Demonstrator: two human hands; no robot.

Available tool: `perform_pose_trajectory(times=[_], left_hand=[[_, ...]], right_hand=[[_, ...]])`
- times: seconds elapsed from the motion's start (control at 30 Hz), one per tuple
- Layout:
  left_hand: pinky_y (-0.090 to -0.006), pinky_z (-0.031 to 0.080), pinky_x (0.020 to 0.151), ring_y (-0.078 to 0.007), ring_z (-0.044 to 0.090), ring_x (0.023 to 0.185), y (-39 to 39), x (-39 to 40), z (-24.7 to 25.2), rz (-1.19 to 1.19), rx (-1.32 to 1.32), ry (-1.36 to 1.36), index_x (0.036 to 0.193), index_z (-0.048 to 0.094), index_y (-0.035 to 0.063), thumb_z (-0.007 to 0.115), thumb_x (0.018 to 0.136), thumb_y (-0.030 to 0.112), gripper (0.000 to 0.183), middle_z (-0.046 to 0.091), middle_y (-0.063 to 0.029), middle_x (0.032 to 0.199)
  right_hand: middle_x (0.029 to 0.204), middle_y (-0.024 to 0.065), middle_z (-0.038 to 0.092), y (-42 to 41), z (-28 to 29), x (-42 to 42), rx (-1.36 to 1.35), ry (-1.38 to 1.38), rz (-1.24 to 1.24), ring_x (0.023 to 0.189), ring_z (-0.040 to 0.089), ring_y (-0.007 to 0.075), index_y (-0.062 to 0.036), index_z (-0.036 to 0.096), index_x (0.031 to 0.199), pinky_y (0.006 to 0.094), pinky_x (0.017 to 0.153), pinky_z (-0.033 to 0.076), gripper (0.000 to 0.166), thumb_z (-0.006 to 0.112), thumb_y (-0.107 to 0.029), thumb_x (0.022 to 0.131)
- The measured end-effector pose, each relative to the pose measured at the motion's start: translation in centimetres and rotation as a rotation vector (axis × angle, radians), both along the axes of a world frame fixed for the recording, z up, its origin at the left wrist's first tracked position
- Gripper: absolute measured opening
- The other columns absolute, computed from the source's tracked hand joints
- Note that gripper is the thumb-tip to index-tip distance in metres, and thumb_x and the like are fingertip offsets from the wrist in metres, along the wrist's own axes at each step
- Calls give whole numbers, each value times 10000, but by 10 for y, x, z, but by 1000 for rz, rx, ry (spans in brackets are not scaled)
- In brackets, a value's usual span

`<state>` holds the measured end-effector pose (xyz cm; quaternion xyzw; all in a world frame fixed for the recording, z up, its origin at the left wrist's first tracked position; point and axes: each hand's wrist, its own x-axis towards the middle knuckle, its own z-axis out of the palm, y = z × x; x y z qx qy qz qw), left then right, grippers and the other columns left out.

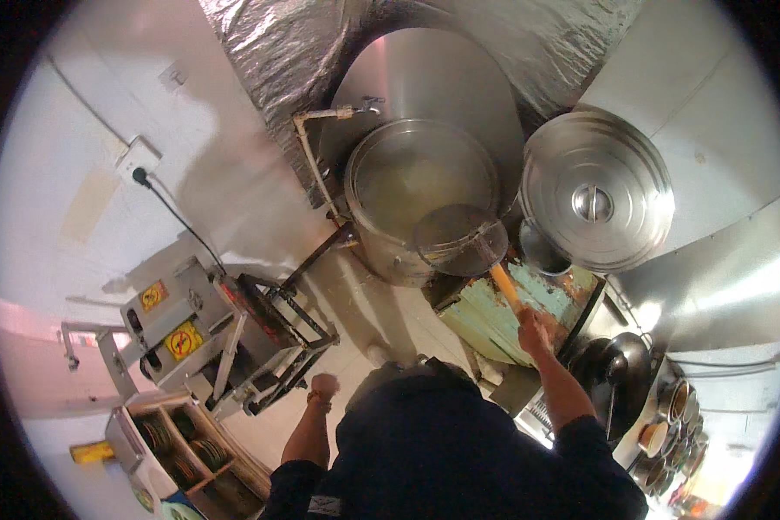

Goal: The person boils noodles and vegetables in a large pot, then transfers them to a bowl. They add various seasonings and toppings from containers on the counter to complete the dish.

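My right hand (537, 331) is closed around the orange handle of a round mesh strainer (460, 240). The strainer's mesh overlaps the near right rim of a large metal pot (422, 175), which holds a cloudy liquid. Whether the mesh touches the rim I cannot tell. My left hand (325, 385) hangs low beside my body, away from the pot, with a bracelet at the wrist; it is slightly blurred and its fingers look curled. To the right of the pot a large round metal lid (593, 203) stands tilted, with a metal container (543, 250) partly under it.
A pipe with a tap (367, 107) reaches over the pot's left side. A worn green surface (513, 305) lies below the strainer. A metal machine (188, 325) with warning stickers and a divided crate (195, 455) stand at left. A dark wok (614, 383) and several small pots are at right.
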<state>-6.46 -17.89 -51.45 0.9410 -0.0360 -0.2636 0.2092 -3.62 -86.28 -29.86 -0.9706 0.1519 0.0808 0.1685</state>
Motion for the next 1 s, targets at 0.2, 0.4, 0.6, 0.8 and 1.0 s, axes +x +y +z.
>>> perform_pose_trajectory(times=[0.2, 0.4, 0.6, 0.8, 1.0], left_hand=[[-310, 484, 474, -143, 605, 545, 8, -161, 56, 944, -433, 552, 792, 677, 110, 521, 911, 169, 205, 681, -43, 713], [-367, 503, 507, -243, 634, 542, -44, -211, 110, 418, -9, 181, 686, 654, 55, 546, 903, 270, 325, 675, -115, 681], [-433, 513, 604, -309, 676, 686, -32, -221, 86, 382, -28, 69, 872, 609, 84, 672, 757, 252, 212, 667, -145, 709], [-422, 488, 579, -292, 649, 609, -112, -144, 164, 606, -289, 239, 738, 634, 20, 576, 899, 279, 311, 668, -171, 700], [-375, 522, 583, -193, 657, 621, -73, -184, 132, -15, -2, -9, 749, 683, 45, 604, 888, 296, 297, 687, -121, 725]], right_hand=[[1391, 175, 461, -14, -82, 8, -85, 239, -171, 1170, 524, 418, -131, 276, 1499, 537, 859, 479, 705, 586, -101, 867], [1476, 159, 365, -7, -118, -38, -346, -144, -200, 1303, 393, 391, -119, 397, 1445, 500, 1015, 384, 622, 575, -99, 849], [951, 158, 638, 109, -133, -128, 298, 336, 112, 893, 615, 348, -96, 684, 942, 495, 815, 485, 201, 574, -239, 853], [786, 143, 671, 148, -190, -204, 250, 502, 521, 784, 671, 312, -74, 684, 789, 448, 648, 532, 166, 630, -231, 776], [661, 81, 628, 114, -258, -229, 757, 667, 35, 650, 655, 227, -79, 624, 677, 427, 567, 524, 166, 632, -224, 755]])
